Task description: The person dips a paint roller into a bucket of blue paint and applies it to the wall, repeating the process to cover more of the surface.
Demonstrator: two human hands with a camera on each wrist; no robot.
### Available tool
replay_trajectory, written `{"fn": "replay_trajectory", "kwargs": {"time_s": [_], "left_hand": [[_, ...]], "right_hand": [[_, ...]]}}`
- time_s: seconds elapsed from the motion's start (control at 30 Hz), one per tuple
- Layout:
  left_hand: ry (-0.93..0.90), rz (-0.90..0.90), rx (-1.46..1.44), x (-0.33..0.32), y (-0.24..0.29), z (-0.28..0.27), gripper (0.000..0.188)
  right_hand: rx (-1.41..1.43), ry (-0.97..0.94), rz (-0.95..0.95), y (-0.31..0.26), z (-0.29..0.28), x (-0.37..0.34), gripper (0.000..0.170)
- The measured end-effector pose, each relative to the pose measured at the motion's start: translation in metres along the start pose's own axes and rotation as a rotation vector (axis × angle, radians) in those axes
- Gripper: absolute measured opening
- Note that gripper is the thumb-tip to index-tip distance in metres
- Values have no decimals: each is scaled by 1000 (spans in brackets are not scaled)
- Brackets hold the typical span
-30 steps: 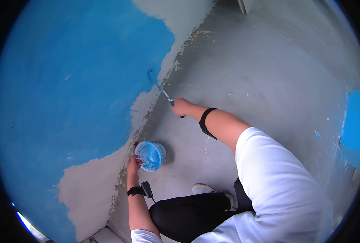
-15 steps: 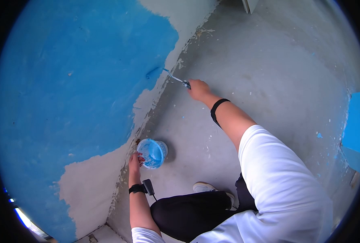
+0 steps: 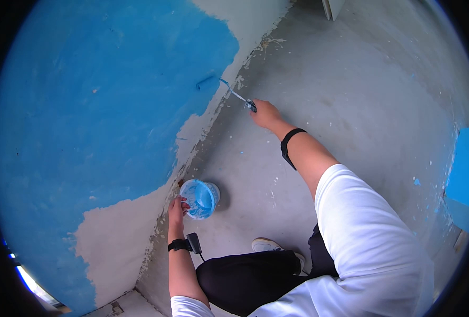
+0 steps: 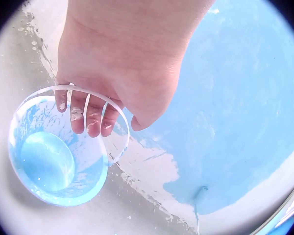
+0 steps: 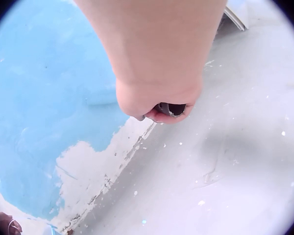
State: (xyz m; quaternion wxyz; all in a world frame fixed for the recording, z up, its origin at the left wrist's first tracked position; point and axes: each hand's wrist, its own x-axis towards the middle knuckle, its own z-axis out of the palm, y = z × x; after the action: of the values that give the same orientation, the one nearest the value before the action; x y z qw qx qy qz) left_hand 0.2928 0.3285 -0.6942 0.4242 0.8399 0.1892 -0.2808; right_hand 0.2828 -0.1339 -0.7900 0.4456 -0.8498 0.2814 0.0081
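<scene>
My right hand (image 3: 266, 114) grips the dark handle of a paint roller (image 3: 236, 93). The roller's blue-coated sleeve (image 3: 207, 83) lies against the blue-painted wall (image 3: 113, 116), close to the unpainted strip above the floor. In the right wrist view, the hollow handle end (image 5: 175, 109) shows inside the curled fingers, while the sleeve is hidden. My left hand (image 3: 176, 208) is at a white bucket (image 3: 214, 196) on the floor beside the wall. Its paint-smeared fingers (image 4: 93, 120) hook around the bucket's thin white bail handle (image 4: 126, 122). Blue paint (image 4: 48, 161) lies in the bucket's bottom.
Bare pale wall (image 3: 121, 227) borders the blue area along a ragged edge. The grey floor (image 3: 350, 95) carries paint specks. My shoe (image 3: 266, 244) and bent knee (image 3: 229, 274) are near the bucket. A blue surface (image 3: 464, 169) stands far right, and a pale panel (image 3: 333, 8) at the top.
My right hand has moved up and to the right along the wall's lower edge, and the roller has gone with it. The left hand stays at the bucket.
</scene>
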Motion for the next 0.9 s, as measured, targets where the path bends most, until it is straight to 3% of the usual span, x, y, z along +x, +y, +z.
{"fn": "replay_trajectory", "kwargs": {"time_s": [0.17, 0.33, 0.43, 0.57, 0.63, 0.7, 0.9], "left_hand": [[-1, 0, -3, 0, 1, 1, 30], [8, -1, -10, -2, 3, 2, 30], [2, 7, -7, -2, 3, 1, 29], [-9, 1, 11, -2, 4, 1, 30], [-13, -2, 18, -3, 4, 1, 30], [-11, 5, 8, -4, 3, 2, 30], [-37, 19, 20, 0, 2, 0, 29]], "right_hand": [[77, -14, 3, 0, 7, 2, 24], [313, 103, 79, -8, 22, 11, 29], [446, -18, 155, -11, 36, 25, 35], [382, -53, 148, -4, 65, 13, 37], [271, -66, -51, 6, 84, 2, 37], [235, -93, -50, 2, 88, -15, 37], [110, -75, -67, -2, 52, -16, 35]]}}
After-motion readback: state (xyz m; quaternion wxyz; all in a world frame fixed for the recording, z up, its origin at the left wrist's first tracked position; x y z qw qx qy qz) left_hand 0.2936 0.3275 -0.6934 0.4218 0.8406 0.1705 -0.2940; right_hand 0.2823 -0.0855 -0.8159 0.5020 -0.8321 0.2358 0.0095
